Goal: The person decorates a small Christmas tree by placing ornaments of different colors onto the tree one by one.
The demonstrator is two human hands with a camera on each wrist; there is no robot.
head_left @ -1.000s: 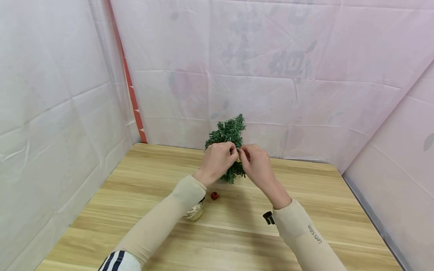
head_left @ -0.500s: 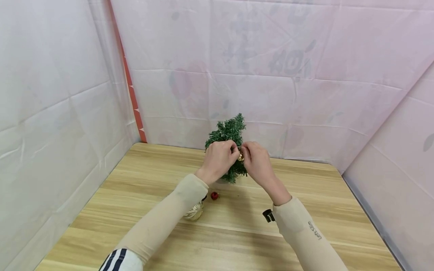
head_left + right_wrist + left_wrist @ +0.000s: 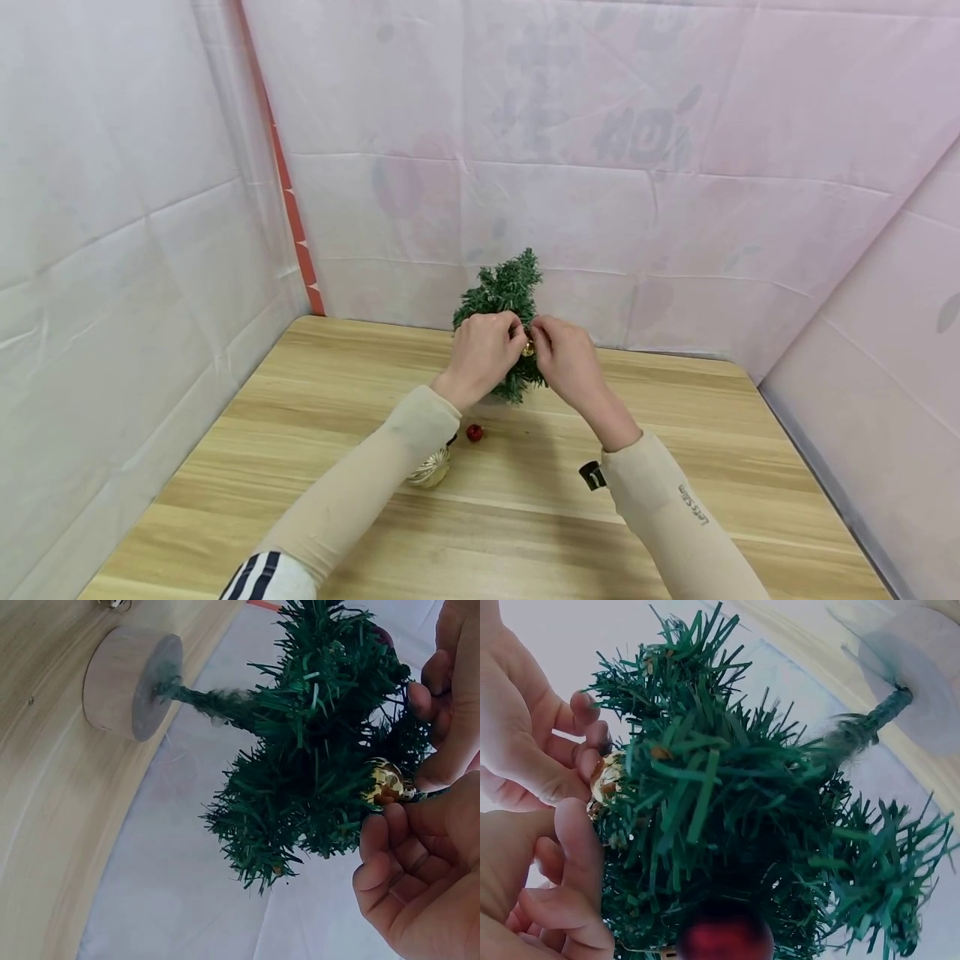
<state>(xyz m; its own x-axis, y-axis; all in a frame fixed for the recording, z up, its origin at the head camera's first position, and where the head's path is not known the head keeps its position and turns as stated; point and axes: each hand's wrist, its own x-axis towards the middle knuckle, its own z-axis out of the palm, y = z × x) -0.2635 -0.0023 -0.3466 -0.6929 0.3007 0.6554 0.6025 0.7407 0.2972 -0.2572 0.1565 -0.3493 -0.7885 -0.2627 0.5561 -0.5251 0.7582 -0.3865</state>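
Observation:
A small green artificial Christmas tree stands on a round pale base. Both hands work at its front, fingertips close together. Between them a shiny gold bauble sits against the branches. My left hand pinches at the bauble's hanging loop with thumb and index finger. My right hand pinches from the other side, its fingertips right at the bauble's cap. The loop itself is mostly covered by the fingers. A red bauble hangs on the tree, blurred and close in the left wrist view.
A small red bauble lies on the wooden table in front of the tree. A larger ribbed gold ornament is partly hidden by the left sleeve. Pale cloth walls enclose the table at the back and sides.
The right hand shifted slightly up and right, showing a thin string between the hands, then came back left with the gold bauble. The left hand has hardly moved.

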